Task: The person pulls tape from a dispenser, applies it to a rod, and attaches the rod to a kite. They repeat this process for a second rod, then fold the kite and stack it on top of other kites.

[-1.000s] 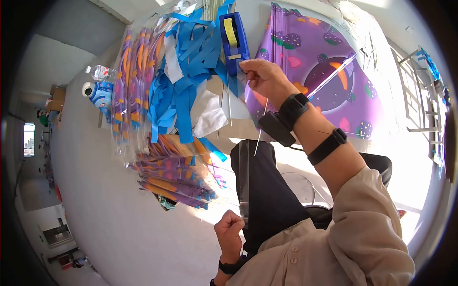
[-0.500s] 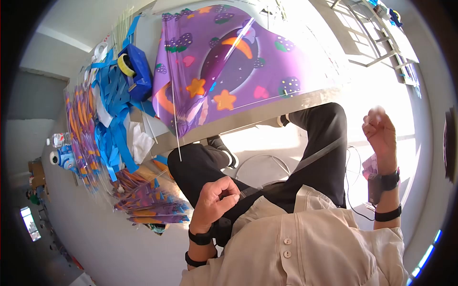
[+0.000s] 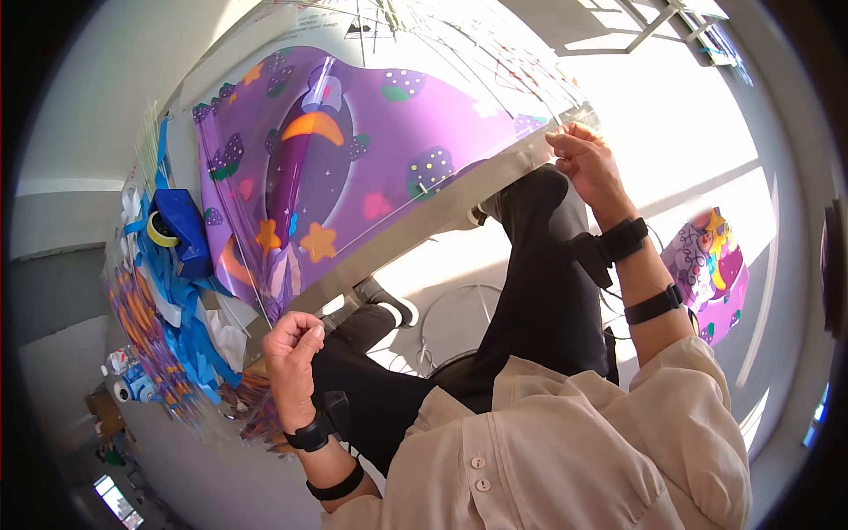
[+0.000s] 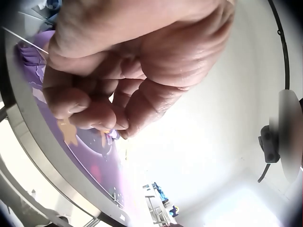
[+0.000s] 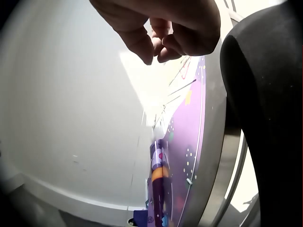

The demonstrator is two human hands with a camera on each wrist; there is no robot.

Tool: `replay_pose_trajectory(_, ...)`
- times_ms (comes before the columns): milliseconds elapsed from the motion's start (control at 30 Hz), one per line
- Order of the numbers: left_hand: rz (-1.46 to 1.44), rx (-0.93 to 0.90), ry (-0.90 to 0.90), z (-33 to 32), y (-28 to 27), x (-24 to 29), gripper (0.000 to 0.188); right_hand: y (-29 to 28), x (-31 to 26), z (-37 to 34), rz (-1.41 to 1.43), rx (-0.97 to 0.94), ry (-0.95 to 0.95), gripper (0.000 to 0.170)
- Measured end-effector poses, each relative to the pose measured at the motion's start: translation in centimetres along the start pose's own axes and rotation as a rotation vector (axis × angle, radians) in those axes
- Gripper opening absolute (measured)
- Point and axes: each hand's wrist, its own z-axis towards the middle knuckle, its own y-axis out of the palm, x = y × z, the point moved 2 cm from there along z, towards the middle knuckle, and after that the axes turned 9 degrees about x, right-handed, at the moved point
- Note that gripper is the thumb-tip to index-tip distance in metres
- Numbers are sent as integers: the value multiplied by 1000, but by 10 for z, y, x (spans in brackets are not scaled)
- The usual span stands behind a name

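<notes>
Just off the near left corner of a purple printed sheet (image 3: pixel 380 132), my left hand (image 3: pixel 293 358) pinches one end of a clear tape strip (image 3: pixel 334 306) between thumb and forefinger. Farther right, at the table's near edge, my right hand (image 3: pixel 590 168) has thumb and fingertips together, pinching the strip's other end; between the hands the tape is barely visible. In the right wrist view those fingers (image 5: pixel 163 49) come together above the table edge. A thin white rod (image 3: pixel 367 223) lies along the sheet's near edge, while another crosses its left side.
A blue tape dispenser (image 3: pixel 188 231) with a yellow roll stands left of the sheet, beside tangled blue ribbons (image 3: pixel 187 340) and white cloth (image 3: pixel 228 340). Several thin sticks (image 3: pixel 459 57) lie at the back. Another purple printed piece (image 3: pixel 711 274) is down at the right.
My right hand has left the dispenser, swung out to the right, then come in to the table edge. My left hand has risen from my lap to the sheet's left corner. The view has turned.
</notes>
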Motion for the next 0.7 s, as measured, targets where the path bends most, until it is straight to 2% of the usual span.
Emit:
replay_pose_trajectory(67, 39, 84, 24, 12, 5, 2, 2, -2, 5, 16, 10, -22, -11, 16)
replay_pose_trajectory(133, 53, 87, 36, 23, 9, 2, 4, 0, 7, 25, -322, -13, -163, 11)
replay_pose_trajectory(167, 59, 97, 64, 28, 11, 4, 4, 0, 9, 29, -324, -9, -160, 11)
replay_pose_trajectory(267, 27, 115, 80, 37, 13, 4, 7, 1, 13, 37, -233, 30, -142, 8)
replay_pose_trajectory(333, 23, 141, 79, 40, 13, 6, 7, 0, 19, 43, 106, 94, 131, 6)
replay_pose_trajectory(367, 21, 141, 72, 41, 15, 7, 7, 1, 21, 44, 105, 98, 132, 6)
replay_pose_trajectory(433, 36, 146, 75, 44, 16, 6, 7, 2, 23, 46, -212, 86, -200, 6)
replay_pose_trajectory(467, 52, 155, 79, 45, 17, 5, 7, 3, 26, 48, -214, 89, -199, 6)
replay_pose_trajectory(533, 53, 159, 83, 48, 21, 3, 8, 8, 27, 51, -445, 169, -383, 6)
replay_pose_trajectory(600, 52, 164, 86, 51, 23, -1, 8, 9, 32, 52, -410, 183, -346, 6)
replay_pose_trajectory(700, 80, 180, 91, 57, 24, -5, 9, 9, 37, 53, -442, 248, -455, 8)
